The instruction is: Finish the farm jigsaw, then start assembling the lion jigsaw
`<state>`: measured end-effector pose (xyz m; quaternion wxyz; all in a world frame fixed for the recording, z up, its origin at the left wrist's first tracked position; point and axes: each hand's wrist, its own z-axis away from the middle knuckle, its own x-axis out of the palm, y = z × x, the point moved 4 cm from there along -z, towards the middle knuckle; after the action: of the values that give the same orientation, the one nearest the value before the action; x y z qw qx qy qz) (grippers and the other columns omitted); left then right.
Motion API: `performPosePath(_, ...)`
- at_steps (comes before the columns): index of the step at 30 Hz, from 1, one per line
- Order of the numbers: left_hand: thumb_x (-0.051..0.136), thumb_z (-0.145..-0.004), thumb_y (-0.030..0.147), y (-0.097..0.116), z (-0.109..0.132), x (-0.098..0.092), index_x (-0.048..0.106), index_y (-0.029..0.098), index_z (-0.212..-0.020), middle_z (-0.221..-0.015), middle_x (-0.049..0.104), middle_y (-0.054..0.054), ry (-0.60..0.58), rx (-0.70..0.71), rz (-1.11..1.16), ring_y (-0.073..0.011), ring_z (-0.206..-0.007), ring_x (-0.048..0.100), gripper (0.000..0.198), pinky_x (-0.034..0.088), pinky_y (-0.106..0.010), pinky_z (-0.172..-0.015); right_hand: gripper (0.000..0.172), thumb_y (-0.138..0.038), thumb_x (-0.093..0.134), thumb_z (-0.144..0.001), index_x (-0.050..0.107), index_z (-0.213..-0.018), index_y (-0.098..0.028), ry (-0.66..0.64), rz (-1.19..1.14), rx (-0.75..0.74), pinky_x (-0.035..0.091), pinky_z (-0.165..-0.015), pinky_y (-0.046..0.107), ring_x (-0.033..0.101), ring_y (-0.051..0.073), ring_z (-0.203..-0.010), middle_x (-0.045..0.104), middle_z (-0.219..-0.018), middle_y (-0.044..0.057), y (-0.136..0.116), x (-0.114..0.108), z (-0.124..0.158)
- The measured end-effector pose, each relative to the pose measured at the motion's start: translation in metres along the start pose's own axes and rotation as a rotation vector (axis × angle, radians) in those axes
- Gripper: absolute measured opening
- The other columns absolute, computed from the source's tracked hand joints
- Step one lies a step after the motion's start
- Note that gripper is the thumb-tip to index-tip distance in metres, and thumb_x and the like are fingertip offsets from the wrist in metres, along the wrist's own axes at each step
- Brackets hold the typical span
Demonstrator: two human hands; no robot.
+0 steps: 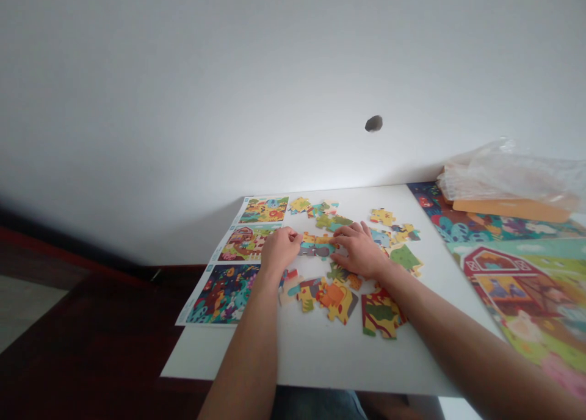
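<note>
Two or so joined puzzle pieces [315,249], blue and grey with a yellow upper edge, lie on the white table between my hands. My left hand [279,249] is closed, its thumb and fingertips pinching at the left end of these pieces. At their right end, my right hand [359,249] has its thumb and index finger around the edge, while the other fingers are bent above the table. Around both hands lie several loose puzzle pieces, among them an orange and yellow one [332,295] and a green and red one [379,313]. My right palm partly hides some of them.
On the left lies a reference sheet [242,237] with three printed pictures. To the right are a farm picture [526,286] and a dark picture [439,209], with an orange box [508,209] and clear plastic wrap [508,170] on top. A white wall [274,102] stands behind the table.
</note>
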<state>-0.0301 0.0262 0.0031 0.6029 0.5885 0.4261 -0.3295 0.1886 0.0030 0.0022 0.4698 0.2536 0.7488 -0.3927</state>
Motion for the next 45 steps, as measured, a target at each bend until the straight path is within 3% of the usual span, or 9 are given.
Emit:
performPosePath(5, 0.066, -0.080, 0.049, 0.007, 0.004, -0.005, 0.069, 0.023, -0.095, -0.087, 0.068, -0.005, 0.063, 0.056, -0.056, -0.0218, -0.081, 0.063, 0.030, 0.041, -0.028, -0.067, 0.027, -0.040, 0.063, -0.086, 0.072, -0.108, -0.027, 0.003, 0.001, -0.003, 0.027, -0.105, 0.056, 0.048, 0.027, -0.109, 0.064, -0.117, 0.006, 0.000, -0.001, 0.000)
performPosePath(10, 0.072, -0.075, 0.052, 0.017, 0.009, 0.002, 0.068, 0.025, -0.096, -0.092, 0.067, -0.004, -0.057, 0.196, -0.057, -0.0202, -0.082, 0.062, 0.034, 0.039, -0.026, -0.066, 0.027, -0.041, 0.061, -0.087, 0.072, -0.108, -0.028, -0.002, -0.005, 0.002, 0.027, -0.105, 0.057, 0.048, 0.027, -0.108, 0.064, -0.115, 0.006, -0.001, -0.001, 0.000)
performPosePath(20, 0.071, -0.078, 0.043, 0.015, 0.007, 0.009, 0.067, 0.027, -0.098, -0.095, 0.069, -0.003, -0.058, 0.193, 0.007, -0.0194, -0.080, 0.063, 0.026, 0.038, -0.027, -0.066, 0.027, -0.040, 0.062, -0.086, 0.071, -0.108, -0.027, 0.003, 0.001, 0.005, 0.026, -0.107, 0.057, 0.048, 0.028, -0.109, 0.065, -0.116, 0.005, -0.001, -0.001, 0.000)
performPosePath(36, 0.070, -0.079, 0.049, 0.019, 0.009, 0.006, 0.068, 0.029, -0.098, -0.092, 0.070, -0.001, -0.053, 0.111, -0.056, -0.0185, -0.079, 0.063, 0.027, 0.035, -0.026, -0.061, 0.028, -0.041, 0.062, -0.086, 0.072, -0.107, -0.025, -0.003, -0.013, 0.007, 0.025, -0.107, 0.056, 0.048, 0.027, -0.109, 0.064, -0.116, 0.006, 0.000, 0.000, -0.001)
performPosePath(45, 0.066, -0.084, 0.037, 0.021, 0.007, 0.010, 0.072, 0.030, -0.092, -0.080, 0.071, 0.003, -0.076, 0.140, 0.020, -0.0160, -0.075, 0.063, 0.012, 0.037, -0.025, -0.063, 0.028, -0.039, 0.064, -0.084, 0.072, -0.107, -0.024, -0.006, -0.035, 0.009, 0.025, -0.106, 0.054, 0.049, 0.027, -0.108, 0.064, -0.113, 0.007, 0.000, -0.001, -0.003)
